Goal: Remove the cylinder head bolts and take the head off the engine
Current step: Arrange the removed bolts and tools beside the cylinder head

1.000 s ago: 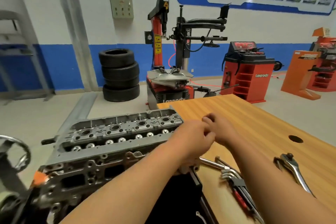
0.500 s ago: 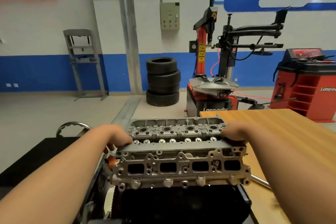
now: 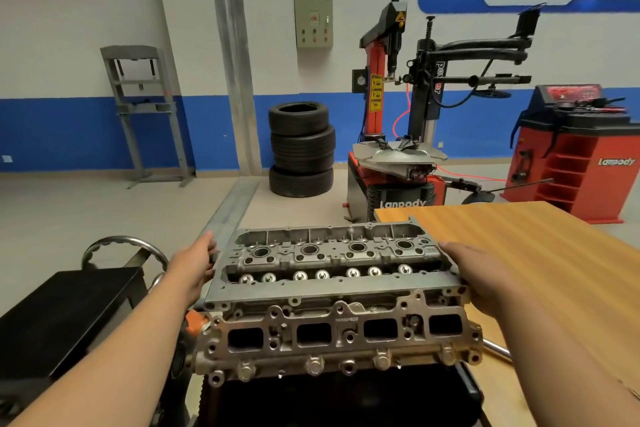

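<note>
Here two hands, left hand [image 3: 194,263] and right hand [image 3: 481,274], clasp one cylinder head [image 3: 332,295], fingers wrapped round its ends.

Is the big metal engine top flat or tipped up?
Roughly flat: the grey metal cylinder head faces up, left hand and right hand at its ends. Whether it is lifted off the engine, I cannot tell.
</note>
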Demonstrator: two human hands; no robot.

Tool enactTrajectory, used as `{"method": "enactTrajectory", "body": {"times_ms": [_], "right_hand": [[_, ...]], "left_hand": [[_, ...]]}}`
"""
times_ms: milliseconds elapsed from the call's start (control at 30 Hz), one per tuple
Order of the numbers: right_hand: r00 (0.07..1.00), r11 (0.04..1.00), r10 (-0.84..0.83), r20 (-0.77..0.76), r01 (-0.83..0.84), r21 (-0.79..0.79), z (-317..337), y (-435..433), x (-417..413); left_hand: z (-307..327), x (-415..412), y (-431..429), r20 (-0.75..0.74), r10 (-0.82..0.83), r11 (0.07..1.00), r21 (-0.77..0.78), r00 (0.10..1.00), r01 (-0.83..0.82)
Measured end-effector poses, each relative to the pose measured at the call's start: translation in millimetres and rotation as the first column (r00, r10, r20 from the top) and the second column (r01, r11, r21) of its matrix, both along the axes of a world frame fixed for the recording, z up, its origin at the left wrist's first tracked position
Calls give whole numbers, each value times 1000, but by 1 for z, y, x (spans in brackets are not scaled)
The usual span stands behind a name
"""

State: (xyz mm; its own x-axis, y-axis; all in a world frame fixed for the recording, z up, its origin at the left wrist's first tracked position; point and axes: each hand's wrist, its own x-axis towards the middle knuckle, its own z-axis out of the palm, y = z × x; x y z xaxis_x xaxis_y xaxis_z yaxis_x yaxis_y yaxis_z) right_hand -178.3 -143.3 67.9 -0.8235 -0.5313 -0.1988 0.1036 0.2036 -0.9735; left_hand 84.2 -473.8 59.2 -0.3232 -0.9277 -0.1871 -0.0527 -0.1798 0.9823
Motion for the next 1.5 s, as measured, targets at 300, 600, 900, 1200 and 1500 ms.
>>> {"method": "enactTrajectory", "body": {"times_ms": [300,600,900,1200,1500], "right_hand": [[988,971,-76,137,105,-214,-8,4,10],[905,655,343,-253,-37,755,23,-3,-2],[880,493,441,177,-402,772,33,-5,-17],[803,452,592,72,-404,795,32,-3,-27],[785,461,611,98,-454,762,32,-7,-50]], "left_hand": [[10,-11,-9,-458,234,877,481,858,17],[12,-27,-24,-261,405,838,490,876,-240],[19,-23,-8,-322,392,879,408,861,-248],[31,-28,-6,-212,436,846,428,875,-317],[50,-38,-2,-227,533,775,518,815,-362]]}}
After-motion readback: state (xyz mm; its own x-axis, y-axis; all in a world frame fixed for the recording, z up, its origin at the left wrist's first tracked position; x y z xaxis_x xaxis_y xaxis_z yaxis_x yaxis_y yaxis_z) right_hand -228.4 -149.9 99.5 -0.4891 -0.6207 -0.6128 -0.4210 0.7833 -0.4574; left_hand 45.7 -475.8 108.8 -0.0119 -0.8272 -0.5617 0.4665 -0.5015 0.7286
